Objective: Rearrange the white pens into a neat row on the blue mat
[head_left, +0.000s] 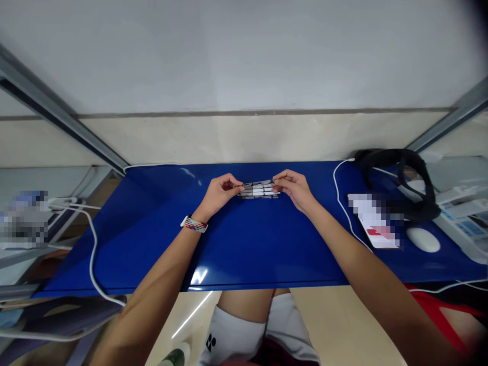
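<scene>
Several slim pens (261,190), white in the middle with dark parts, lie side by side across the blue table (263,239). My left hand (223,192), with a colourful band on its wrist, pinches the left end of the row between thumb and fingers. At the right end, my right hand (294,187) has its thumb and fingers closed on the pens' tips. Exactly which pens each hand grips is too small to tell.
To the right lie a lit phone (375,223), a white mouse (423,239), a black headset (429,198) and a white cable (338,193). Another white cable (92,254) crosses the table's left edge. A wall (247,137) stands behind.
</scene>
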Available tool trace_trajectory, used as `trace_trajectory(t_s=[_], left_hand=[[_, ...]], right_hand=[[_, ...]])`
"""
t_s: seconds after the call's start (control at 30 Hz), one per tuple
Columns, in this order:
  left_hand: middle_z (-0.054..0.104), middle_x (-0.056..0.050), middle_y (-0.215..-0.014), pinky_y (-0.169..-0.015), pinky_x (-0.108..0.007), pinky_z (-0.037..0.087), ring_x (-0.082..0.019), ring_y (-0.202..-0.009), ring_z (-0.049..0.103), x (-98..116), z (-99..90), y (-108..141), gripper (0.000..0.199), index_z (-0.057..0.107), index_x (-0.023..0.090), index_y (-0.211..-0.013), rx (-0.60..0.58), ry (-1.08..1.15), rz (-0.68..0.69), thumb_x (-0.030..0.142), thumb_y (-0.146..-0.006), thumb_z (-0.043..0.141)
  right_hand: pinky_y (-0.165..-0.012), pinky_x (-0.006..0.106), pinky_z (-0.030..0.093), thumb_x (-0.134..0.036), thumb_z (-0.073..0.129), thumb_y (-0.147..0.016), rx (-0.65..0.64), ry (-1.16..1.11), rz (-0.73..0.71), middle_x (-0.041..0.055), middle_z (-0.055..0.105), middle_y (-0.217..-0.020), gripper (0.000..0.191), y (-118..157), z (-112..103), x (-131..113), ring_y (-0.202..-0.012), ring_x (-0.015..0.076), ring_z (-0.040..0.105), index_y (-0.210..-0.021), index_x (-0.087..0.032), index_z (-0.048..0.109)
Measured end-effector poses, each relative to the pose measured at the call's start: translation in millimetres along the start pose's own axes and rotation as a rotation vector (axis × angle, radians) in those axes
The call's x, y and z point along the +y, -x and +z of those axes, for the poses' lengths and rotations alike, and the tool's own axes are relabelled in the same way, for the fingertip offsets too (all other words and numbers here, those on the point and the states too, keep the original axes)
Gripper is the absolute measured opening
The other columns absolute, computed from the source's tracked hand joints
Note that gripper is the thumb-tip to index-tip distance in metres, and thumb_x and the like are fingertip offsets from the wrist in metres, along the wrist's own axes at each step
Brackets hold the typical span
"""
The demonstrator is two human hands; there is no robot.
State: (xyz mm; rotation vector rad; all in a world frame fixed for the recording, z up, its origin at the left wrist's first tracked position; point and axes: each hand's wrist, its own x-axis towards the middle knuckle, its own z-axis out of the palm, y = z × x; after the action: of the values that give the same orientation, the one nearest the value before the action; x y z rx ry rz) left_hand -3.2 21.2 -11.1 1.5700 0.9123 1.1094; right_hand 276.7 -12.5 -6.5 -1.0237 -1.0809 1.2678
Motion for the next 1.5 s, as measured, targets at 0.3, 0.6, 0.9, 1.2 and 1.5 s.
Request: trace_trajectory(t_s=[0.3, 0.6, 0.9, 1.2, 1.5], left_hand=[[0.069, 0.001, -0.065, -0.058, -0.025, 0.044, -0.011, -0.058, 0.059, 5, -2.1, 0, 0.027, 0.08, 0.019, -0.086, 0.049, -0.023, 0.007, 0.036, -0.076, 0.098], [0.071, 0.002, -0.07, -0.059, -0.025, 0.046, -0.012, -0.06, 0.061, 9, 1.0, 0, 0.031, 0.08, 0.021, -0.094, 0.189, 0.02, 0.025, 0.031, -0.073, 0.099], [0.066, 0.003, -0.069, -0.059, -0.027, 0.043, -0.012, -0.059, 0.055, 11, 5.6, 2, 0.029, 0.079, 0.023, -0.093, 0.173, 0.031, 0.042, 0.036, -0.076, 0.098], [0.06, 0.004, -0.065, -0.058, -0.027, 0.039, -0.011, -0.058, 0.05, 11, 6.8, 2, 0.03, 0.078, 0.023, -0.093, 0.194, 0.059, 0.037, 0.037, -0.075, 0.098], [0.059, 0.005, -0.063, -0.055, -0.026, 0.039, -0.011, -0.056, 0.05, 12, 5.7, 2, 0.029, 0.077, 0.023, -0.091, 0.229, 0.052, 0.043, 0.037, -0.075, 0.097]], right_hand=[[-0.078, 0.034, 0.063, -0.035, 0.093, -0.079, -0.112, -0.21, 0.068, 0.0007, 0.076, -0.081, 0.024, 3, 4, -8, -0.072, 0.0166, 0.07, -0.094, -0.023, 0.079], [-0.076, 0.033, 0.065, -0.041, 0.07, -0.099, -0.195, -0.516, 0.287, 0.0044, 0.083, -0.098, 0.031, 8, 16, -10, -0.069, 0.0163, 0.067, -0.123, -0.022, 0.078], [-0.094, 0.039, 0.067, -0.038, 0.077, -0.092, -0.051, -0.449, 0.216, 0.0025, 0.079, -0.084, 0.017, 3, 17, 9, -0.077, 0.0199, 0.075, -0.105, -0.027, 0.076], [-0.103, 0.043, 0.065, -0.034, 0.075, -0.089, -0.102, -0.474, 0.201, 0.0022, 0.077, -0.084, 0.019, 6, 17, 7, -0.076, 0.0191, 0.072, -0.106, -0.026, 0.076], [-0.108, 0.041, 0.063, -0.039, 0.073, -0.092, -0.122, -0.507, 0.209, 0.0035, 0.078, -0.091, 0.025, 8, 21, 8, -0.08, 0.0185, 0.074, -0.112, -0.025, 0.078]])
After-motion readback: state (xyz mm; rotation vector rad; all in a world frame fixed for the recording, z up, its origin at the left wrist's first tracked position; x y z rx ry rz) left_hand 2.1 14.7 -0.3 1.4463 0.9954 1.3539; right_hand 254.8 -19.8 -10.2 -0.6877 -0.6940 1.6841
